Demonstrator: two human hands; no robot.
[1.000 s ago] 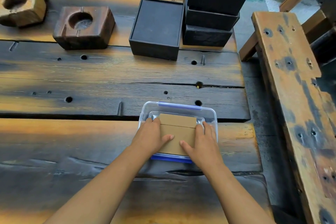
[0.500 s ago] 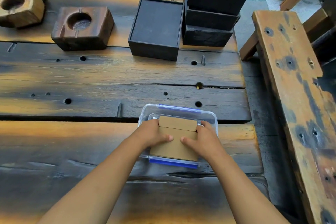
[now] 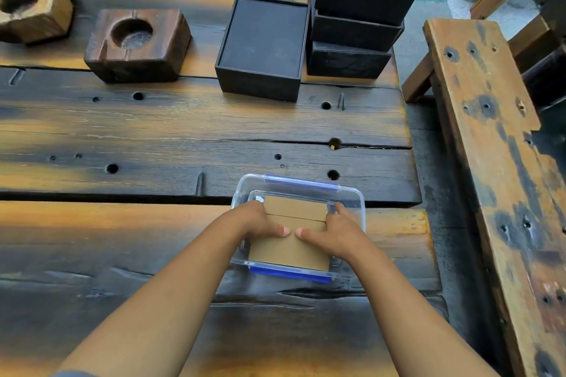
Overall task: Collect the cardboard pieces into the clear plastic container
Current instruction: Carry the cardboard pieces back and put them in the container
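From my head camera, my left hand (image 3: pixel 260 222) curls around the left edge of the cardboard pieces (image 3: pixel 291 246), fingers bent down over the side and thumb flat on top; my right hand (image 3: pixel 333 232) mirrors it on the right edge, thumb laid across the top and nearly meeting the left thumb. Both are part closed, gripping the stack from its two sides. The stack shows two flat brown rectangular sheets, the upper one set a little toward twelve o'clock; I cannot tell whether more lie beneath. It sits in the clear plastic container (image 3: pixel 356 202), a rounded rectangular tub with two blue clips, at its twelve and six o'clock rims, standing at the five o'clock part of the wooden table (image 3: pixel 153 131), which is rough, scorched planks dotted with round holes. At eleven o'clock stand two chunky wooden blocks (image 3: pixel 136 44), each with a round hollow. At one o'clock is one shallow black box (image 3: pixel 263 46), and beside it three stacked black boxes (image 3: pixel 355 30), the top one holding pale slabs. A worn wooden bench (image 3: pixel 496 162) runs along three o'clock.
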